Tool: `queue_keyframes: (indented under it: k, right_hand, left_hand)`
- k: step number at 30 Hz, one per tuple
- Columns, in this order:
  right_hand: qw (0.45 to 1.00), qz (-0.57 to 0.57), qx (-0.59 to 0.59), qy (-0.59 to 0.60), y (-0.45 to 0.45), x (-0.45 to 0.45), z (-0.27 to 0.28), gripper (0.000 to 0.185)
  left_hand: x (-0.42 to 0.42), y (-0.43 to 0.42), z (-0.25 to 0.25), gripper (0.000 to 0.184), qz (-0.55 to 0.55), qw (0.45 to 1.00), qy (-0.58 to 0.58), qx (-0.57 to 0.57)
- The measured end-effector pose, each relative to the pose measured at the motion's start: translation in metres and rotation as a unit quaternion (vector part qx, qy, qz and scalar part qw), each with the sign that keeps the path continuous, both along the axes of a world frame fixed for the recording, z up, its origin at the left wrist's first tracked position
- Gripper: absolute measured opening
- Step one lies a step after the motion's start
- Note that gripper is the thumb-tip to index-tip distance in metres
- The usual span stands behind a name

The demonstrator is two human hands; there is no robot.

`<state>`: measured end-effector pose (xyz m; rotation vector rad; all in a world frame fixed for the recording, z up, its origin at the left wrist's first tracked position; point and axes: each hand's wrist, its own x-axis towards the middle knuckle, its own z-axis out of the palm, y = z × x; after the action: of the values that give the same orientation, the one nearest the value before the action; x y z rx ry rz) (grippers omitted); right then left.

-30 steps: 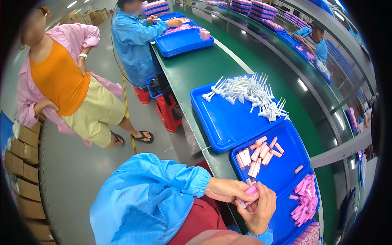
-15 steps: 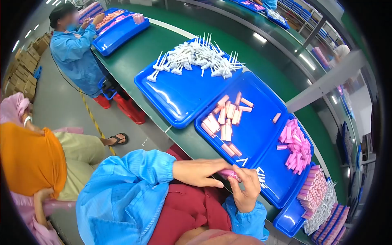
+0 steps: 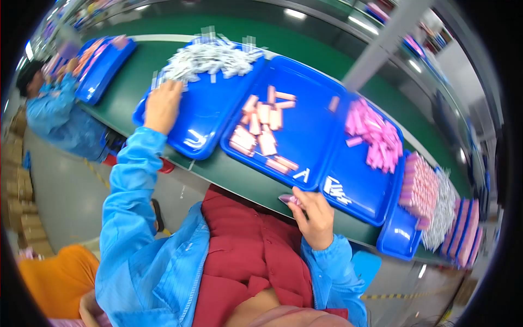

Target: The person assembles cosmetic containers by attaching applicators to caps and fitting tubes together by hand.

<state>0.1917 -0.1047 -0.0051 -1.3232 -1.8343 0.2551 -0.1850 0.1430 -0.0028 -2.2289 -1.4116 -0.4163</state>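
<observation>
My left hand (image 3: 163, 106) reaches over the left blue tray (image 3: 196, 139), its fingertips at the near edge of a heap of white thin-stemmed parts (image 3: 210, 61). Those fingers are blurred, and whether they grip a part does not show. Closed around a small pink tube (image 3: 289, 199), my right hand (image 3: 315, 218) is in front of the trays near the table edge. Light pink tubes (image 3: 264, 115) lie scattered in the middle tray (image 3: 305, 144). Brighter pink pieces (image 3: 376, 133) are heaped in the right tray (image 3: 357, 191), with small white pieces (image 3: 336, 191) at its near left corner.
Stacked pink tubes (image 3: 418, 188), more white parts (image 3: 441, 212) and a small blue tray (image 3: 397, 234) stand at the right. A co-worker in blue (image 3: 62, 120) is at the far left beside another tray (image 3: 103, 73). A grey post (image 3: 381, 43) rises behind the trays.
My left hand has left the pink tube and moved left to the white parts. My right hand still holds a tube. The view has turned toward the right.
</observation>
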Motion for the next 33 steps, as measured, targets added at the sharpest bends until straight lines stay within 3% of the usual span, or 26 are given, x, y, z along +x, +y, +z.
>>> queue_keyframes:
  k: [4, 6, 7, 11, 13, 15, 18, 20, 23, 24, 28, 33]
  right_hand:
    - [0.986, -0.14, 0.046, 0.076, 0.015, 0.035, 0.021, 0.041]
    - [0.982, -0.16, 0.043, 0.096, 0.03, 0.061, 0.028, 0.033]
    - [0.973, -0.177, -0.002, 0.149, 0.031, 0.069, 0.032, 0.03]
    - [0.943, -0.319, 0.089, 0.014, 0.01, 0.131, 0.039, 0.03]
    - [0.892, -0.435, 0.121, -0.019, -0.021, 0.172, 0.047, 0.029]
    - [0.812, -0.565, 0.14, -0.043, -0.061, 0.217, 0.046, 0.028]
    - [0.731, -0.668, 0.111, -0.083, -0.116, 0.273, 0.036, 0.027]
    - [0.702, -0.701, 0.04, -0.12, -0.136, 0.3, 0.02, 0.026]
    - [0.724, -0.676, 0.006, -0.138, -0.135, 0.322, 0.002, 0.023]
    - [0.71, -0.677, 0.012, -0.193, -0.132, 0.328, -0.002, 0.021]
    - [0.701, -0.675, 0.003, -0.23, -0.123, 0.347, -0.016, 0.02]
    - [0.728, -0.635, 0.009, -0.257, -0.132, 0.353, -0.013, 0.026]
  left_hand:
    - [-0.016, 0.019, -0.01, 0.027, -0.022, 0.999, -0.039, -0.017]
    - [-0.018, 0.026, -0.009, 0.023, 0.009, 0.993, -0.068, -0.095]
    - [-0.019, 0.026, -0.009, 0.017, -0.006, 0.996, -0.058, -0.067]
    - [-0.009, -0.01, 0.012, 0.012, -0.048, 0.988, -0.085, -0.119]
    - [0.001, -0.032, 0.019, 0.01, -0.081, 0.967, -0.169, -0.171]
    - [0.0, -0.043, 0.017, 0.011, -0.093, 0.95, -0.183, -0.234]
    - [0.008, -0.051, 0.012, 0.013, -0.082, 0.959, -0.177, -0.204]
    - [0.009, -0.05, 0.008, 0.014, -0.093, 0.948, -0.217, -0.212]
    - [0.012, -0.052, 0.011, 0.015, -0.078, 0.942, -0.225, -0.235]
    - [0.016, -0.056, 0.013, 0.015, -0.079, 0.942, -0.221, -0.239]
    - [0.025, -0.069, 0.017, 0.014, -0.085, 0.951, -0.22, -0.201]
    - [0.034, -0.092, 0.021, 0.017, -0.044, 0.876, -0.434, -0.205]
